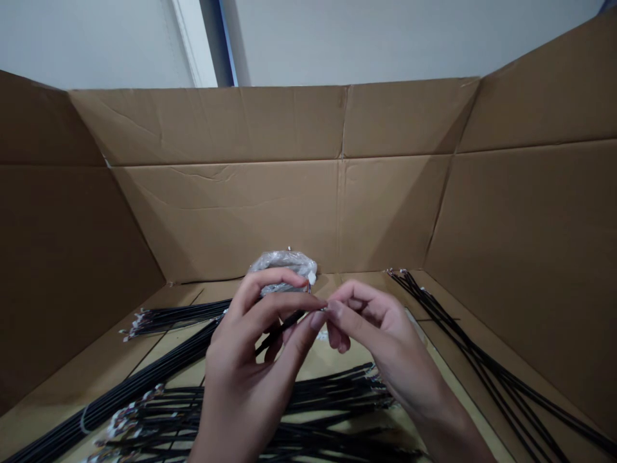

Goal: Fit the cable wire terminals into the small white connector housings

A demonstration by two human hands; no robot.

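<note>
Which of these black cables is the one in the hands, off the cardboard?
The thin black cable held between the left hand and right hand; the others lie in loose groups on the brown cardboard box floor.

The box (226,218) is plain tan cardboard, turning darker brown along its shaded side walls. Black cables (168,315) lie across its floor, their tips flecked with white. Behind them, the crumpled bag (284,262) shows a translucent silver-grey, with a white tag (312,278) at one corner. Beyond the box, the wall (96,38) is pale grey, broken by a narrow blue strip (218,45).
</note>
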